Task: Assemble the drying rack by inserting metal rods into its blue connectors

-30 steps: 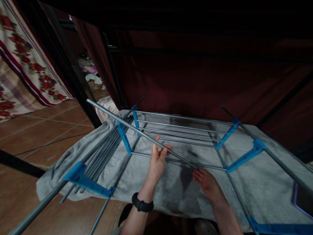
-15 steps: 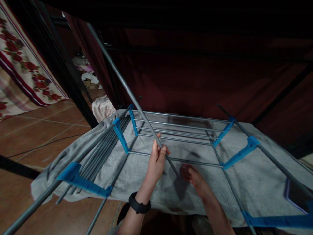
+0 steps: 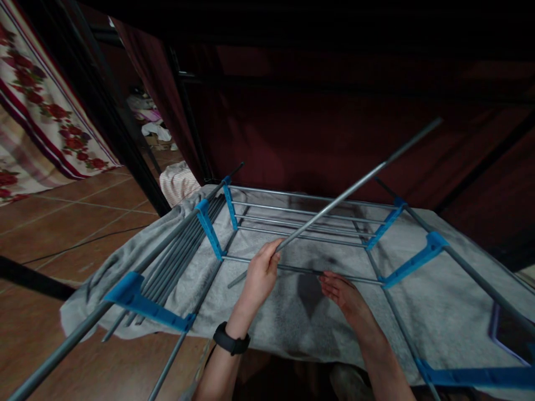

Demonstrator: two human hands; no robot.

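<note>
My left hand (image 3: 263,270), with a dark band on its wrist, is closed around a grey metal rod (image 3: 334,205). The rod slants from low left up to the far right, above a partly assembled rack (image 3: 301,269) of grey tubes. Blue plastic brackets (image 3: 209,229) join the rack's tubes on both sides, and several thin crossbars (image 3: 309,212) span its far part. My right hand (image 3: 339,291) holds nothing; its fingers are stretched out near the closest crossbar. Whether they touch that bar I cannot tell.
Several loose rods (image 3: 184,250) lie side by side at the left on the grey blanket (image 3: 284,323). A dark flat object with a pale edge (image 3: 507,334) sits at the right. Behind hangs a dark red curtain (image 3: 301,133); a black post (image 3: 121,122) rises at the left.
The rod in my left hand has swung from pointing up and left to pointing up and right. My right hand has shifted slightly right, its fingers stretched out.
</note>
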